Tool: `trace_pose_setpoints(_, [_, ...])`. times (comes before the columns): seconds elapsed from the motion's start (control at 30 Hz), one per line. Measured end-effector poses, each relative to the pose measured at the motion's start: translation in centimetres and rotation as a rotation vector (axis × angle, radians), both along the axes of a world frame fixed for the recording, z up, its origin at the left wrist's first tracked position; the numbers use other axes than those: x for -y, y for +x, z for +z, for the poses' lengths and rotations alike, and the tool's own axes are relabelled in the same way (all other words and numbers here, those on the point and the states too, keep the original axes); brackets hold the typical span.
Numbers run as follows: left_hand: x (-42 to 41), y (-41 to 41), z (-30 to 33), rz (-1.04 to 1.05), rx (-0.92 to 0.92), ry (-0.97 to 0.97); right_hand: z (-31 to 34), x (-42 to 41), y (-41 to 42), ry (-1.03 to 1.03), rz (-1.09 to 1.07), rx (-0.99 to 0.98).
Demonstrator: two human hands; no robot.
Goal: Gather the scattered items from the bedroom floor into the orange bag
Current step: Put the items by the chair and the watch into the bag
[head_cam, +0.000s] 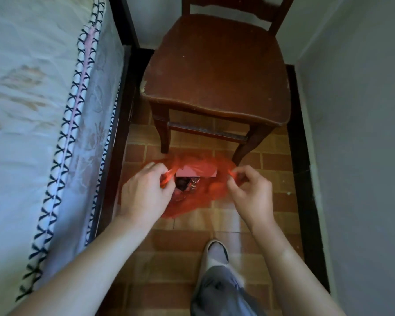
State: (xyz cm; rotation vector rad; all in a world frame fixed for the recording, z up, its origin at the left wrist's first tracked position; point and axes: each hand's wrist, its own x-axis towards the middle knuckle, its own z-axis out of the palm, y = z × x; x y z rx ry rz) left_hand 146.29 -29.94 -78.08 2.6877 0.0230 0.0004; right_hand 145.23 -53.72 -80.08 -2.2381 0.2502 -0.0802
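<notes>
A grey trouser leg (pixel 217 290) and a pale slip-on shoe (pixel 217 252) stand nearest, planted on a floor of reddish-brown square tiles (pixel 278 197). The narrow strip of floor runs between a bed with a pale floral cover edged in dark cross-stitch (pixel 43 110) on the left and a grey plastered wall (pixel 356 133) on the right. A worn dark-brown wooden chair (pixel 214 71) stands ahead.

The thin translucent orange plastic bag (pixel 187 201) lies on the tiles just before the chair's front legs, its mouth spread wide. Inside show a pink flat card (pixel 196 172) and some dark and shiny items (too blurred to name). The left hand (pixel 144 190) pinches the bag's left handle; the right hand (pixel 249 192) pinches the right handle.
</notes>
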Motion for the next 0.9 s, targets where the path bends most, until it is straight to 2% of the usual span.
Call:
trace_pose_setpoints(0.23, [-0.4,-3.7,12.4,-0.001,-0.057,-0.004,13.5,-1.9,-3.8,0.058,-0.002,-0.107])
trace_pose_setpoints(0.43, [0.2,-6.4,24.0,-0.042,-0.032,-0.017,24.8,-2.0,-8.8,0.083,-0.129,-0.098])
trace_pose_setpoints(0.57, [1.4,-9.9,30.6,-0.146,-0.02,-0.049,31.3,-1.2,-13.3,0.102,-0.215,-0.098])
trace_pose_setpoints(0.7, [3.0,-14.4,36.1,-0.235,-0.039,-0.062,36.8,-0.3,-19.0,0.112,-0.282,-0.089])
trace_pose_setpoints(0.9, [7.4,-19.6,40.2,-0.33,-0.033,-0.101,40.7,2.5,-28.3,0.152,-0.441,-0.101])
